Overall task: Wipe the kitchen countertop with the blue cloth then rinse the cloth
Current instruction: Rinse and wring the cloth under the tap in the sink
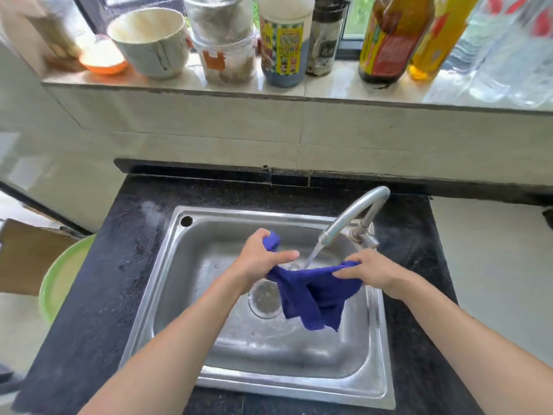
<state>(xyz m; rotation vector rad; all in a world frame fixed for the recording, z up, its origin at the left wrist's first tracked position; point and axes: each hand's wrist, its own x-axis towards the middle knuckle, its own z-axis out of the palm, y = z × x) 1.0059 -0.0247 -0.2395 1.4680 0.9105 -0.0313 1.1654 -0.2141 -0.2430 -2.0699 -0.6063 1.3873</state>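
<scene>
Your left hand (263, 259) is curled into a fist round one bunched end of the blue cloth (314, 295). A tuft of it pokes out above your knuckles, and your thumb lies along the top, pointing toward your other hand. Your right hand (369, 272) holds the opposite end: its fingers (347, 272) lie close together over the cloth's upper edge, while the thumb is hidden underneath, so you cannot tell just how it presses. Between your two sets of fingers the cloth is drawn into a shallow band, and below them the rest hangs in loose folds inside the sink (167, 283). The faucet (353, 214) arches over from beyond your right fingers. Its water stream (312, 256) falls onto the cloth's top edge in the gap between your hands, nearer your left thumb. The drain (264, 298) lies under your left wrist, just beside the hanging folds. The black countertop (119, 265) surrounds the sink and looks wet out past your left knuckles. Well beyond your fingertips, a tiled ledge (185, 80) carries a white mug (149, 43), stacked clear tubs (224, 49) and several bottles (284, 40). A green basin (59, 280) sits off to the left of your left hand, past the counter's edge.
</scene>
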